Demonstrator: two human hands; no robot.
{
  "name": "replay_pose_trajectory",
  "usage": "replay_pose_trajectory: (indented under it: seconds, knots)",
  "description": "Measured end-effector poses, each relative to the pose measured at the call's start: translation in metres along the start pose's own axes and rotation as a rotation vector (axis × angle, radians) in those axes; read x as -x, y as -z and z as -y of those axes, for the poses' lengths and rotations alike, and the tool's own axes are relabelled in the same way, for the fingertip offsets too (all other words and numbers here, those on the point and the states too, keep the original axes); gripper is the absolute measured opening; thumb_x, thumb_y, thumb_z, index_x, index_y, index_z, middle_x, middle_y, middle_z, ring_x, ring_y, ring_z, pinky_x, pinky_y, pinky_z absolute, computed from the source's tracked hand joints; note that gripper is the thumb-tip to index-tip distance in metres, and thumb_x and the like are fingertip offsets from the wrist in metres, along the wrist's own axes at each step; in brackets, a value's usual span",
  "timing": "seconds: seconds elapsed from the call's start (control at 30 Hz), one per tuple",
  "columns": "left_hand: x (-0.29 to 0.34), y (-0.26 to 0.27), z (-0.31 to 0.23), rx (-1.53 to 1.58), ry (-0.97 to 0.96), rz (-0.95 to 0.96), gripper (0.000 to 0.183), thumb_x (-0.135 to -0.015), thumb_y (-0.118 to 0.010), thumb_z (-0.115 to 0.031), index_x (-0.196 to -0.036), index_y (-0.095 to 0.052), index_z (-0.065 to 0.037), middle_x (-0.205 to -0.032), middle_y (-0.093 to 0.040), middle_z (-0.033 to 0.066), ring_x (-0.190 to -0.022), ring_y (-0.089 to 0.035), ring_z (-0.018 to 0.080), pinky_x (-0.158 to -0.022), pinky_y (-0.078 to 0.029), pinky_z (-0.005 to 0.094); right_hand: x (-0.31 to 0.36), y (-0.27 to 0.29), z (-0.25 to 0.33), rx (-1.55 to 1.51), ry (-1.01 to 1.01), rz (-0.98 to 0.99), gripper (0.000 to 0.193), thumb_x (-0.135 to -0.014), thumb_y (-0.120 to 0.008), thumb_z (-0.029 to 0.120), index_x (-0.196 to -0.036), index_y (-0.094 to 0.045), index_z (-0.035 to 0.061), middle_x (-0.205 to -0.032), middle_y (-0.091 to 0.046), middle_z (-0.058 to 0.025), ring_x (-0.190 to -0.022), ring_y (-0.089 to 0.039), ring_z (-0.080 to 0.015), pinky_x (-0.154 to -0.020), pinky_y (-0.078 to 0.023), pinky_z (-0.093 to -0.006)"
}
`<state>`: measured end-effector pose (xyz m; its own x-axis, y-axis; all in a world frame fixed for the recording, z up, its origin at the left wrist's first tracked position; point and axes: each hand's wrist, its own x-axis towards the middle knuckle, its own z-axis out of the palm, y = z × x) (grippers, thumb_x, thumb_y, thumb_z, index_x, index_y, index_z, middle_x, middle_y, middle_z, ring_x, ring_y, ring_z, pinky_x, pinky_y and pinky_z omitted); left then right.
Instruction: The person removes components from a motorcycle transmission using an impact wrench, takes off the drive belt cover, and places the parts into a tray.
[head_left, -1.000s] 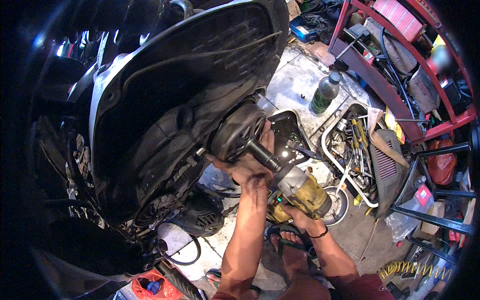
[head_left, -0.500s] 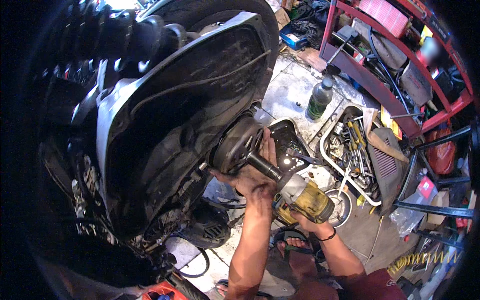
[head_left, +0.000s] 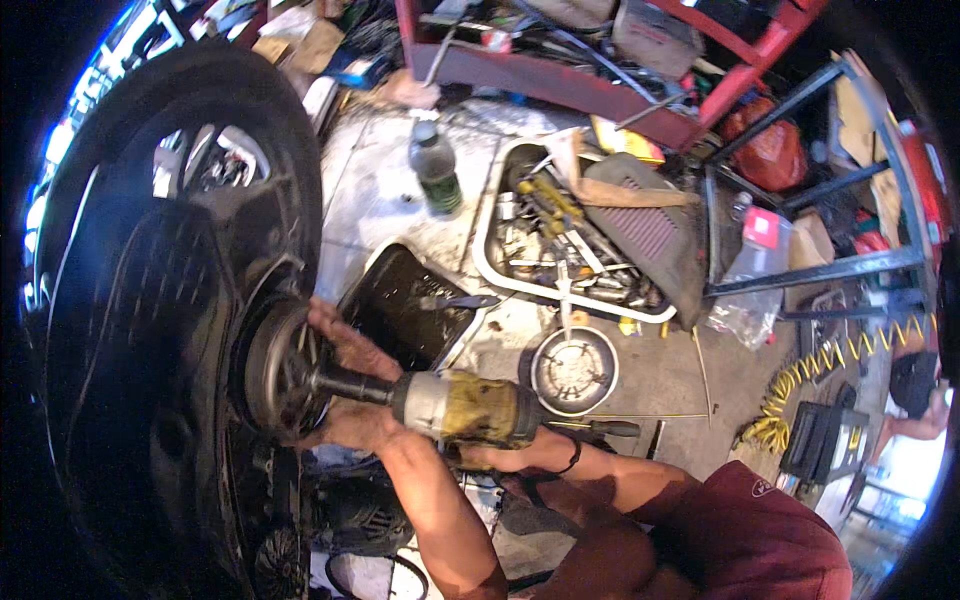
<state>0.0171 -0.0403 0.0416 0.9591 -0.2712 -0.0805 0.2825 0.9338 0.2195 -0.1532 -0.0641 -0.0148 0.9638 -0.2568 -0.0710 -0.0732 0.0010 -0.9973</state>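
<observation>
A round metal drum is on the side of a scooter, below its rear wheel. My left hand grips the drum's rim from the front, its fingers and thumb to either side of a long dark socket. That socket points into the drum's centre from a yellow and grey impact wrench. Under the wrench, my right hand is closed around its handle, which is mostly hidden by the hand and tool body. The socket's tip is out of sight inside the drum.
Beyond my hands lie a black oily tray, a green-labelled bottle and a tool-filled basin. A round white dish, a screwdriver and a yellow coiled hose lie rightward. Another person's arm shows at far right.
My view has swung to the right, so the scooter, hands and wrench now appear farther left. Both hands keep their holds on the drum and the wrench.
</observation>
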Motion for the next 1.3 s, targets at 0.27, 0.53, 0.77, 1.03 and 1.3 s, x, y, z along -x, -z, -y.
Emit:
replay_pose_trajectory:
  seconds: [0.27, 0.53, 0.77, 1.03, 1.3]
  knots:
    - [0.007, 0.012, -0.013, 0.387, 0.442, 0.138, 0.13, -0.048, -0.08, -0.054, -0.148, -0.015, -0.004, -0.132, -0.052, 0.0149, -0.093, -0.064, 0.0226, -0.083, -0.053, 0.0336, -0.003, 0.008, 0.018, 0.188, 0.152, -0.084, 0.037, -0.079, -0.056, 0.014, -0.115, -0.06, 0.0063, -0.118, -0.06, -0.0165, -0.11, -0.055, -0.0347, -0.099, -0.041, -0.0415]
    - [0.012, -0.007, -0.017, 0.45, 0.425, 0.129, 0.128, -0.05, -0.081, -0.053, -0.148, -0.015, -0.003, -0.125, -0.053, 0.0122, -0.062, -0.053, 0.0152, -0.058, -0.047, 0.0241, -0.014, -0.004, 0.008, 0.219, 0.214, -0.085, 0.035, -0.081, -0.056, 0.019, -0.114, -0.06, 0.0083, -0.111, -0.063, -0.0144, -0.108, -0.055, -0.0318, -0.098, -0.04, -0.0436]
    - [0.043, 0.02, -0.035, -0.106, 0.635, 0.204, 0.068, -0.086, -0.06, -0.053, -0.12, -0.047, 0.004, -0.072, -0.051, 0.0058, -0.045, -0.038, 0.0124, -0.044, -0.038, 0.0249, 0.052, 0.017, -0.013, 0.043, 0.04, -0.014, 0.064, -0.063, -0.078, 0.03, -0.118, -0.057, 0.0059, -0.116, -0.059, -0.0149, -0.111, -0.054, -0.0298, -0.098, -0.041, -0.0412]
    - [0.134, 0.127, -0.039, -0.98, 0.396, -0.497, 0.027, -0.093, -0.058, -0.035, -0.085, -0.048, -0.011, -0.067, -0.045, 0.0001, -0.055, -0.04, 0.0111, -0.051, -0.041, 0.0248, 0.223, 0.103, 0.073, 0.374, -0.438, 0.118, 0.068, -0.063, -0.079, 0.034, -0.123, -0.058, 0.0078, -0.118, -0.06, -0.0139, -0.11, -0.055, -0.0335, -0.096, -0.044, -0.04]
    - [0.2, 0.148, 0.001, -2.326, -0.097, 0.157, 0.05, -0.078, -0.073, -0.018, -0.116, -0.047, 0.003, -0.107, -0.052, 0.0196, -0.104, -0.05, 0.034, -0.092, -0.039, 0.0425, 0.249, 0.123, 0.068, 0.587, -0.328, 0.118, 0.046, -0.067, -0.076, 0.027, -0.109, -0.066, 0.0111, -0.104, -0.068, -0.0131, -0.094, -0.064, -0.0317, -0.082, -0.052, -0.0376]
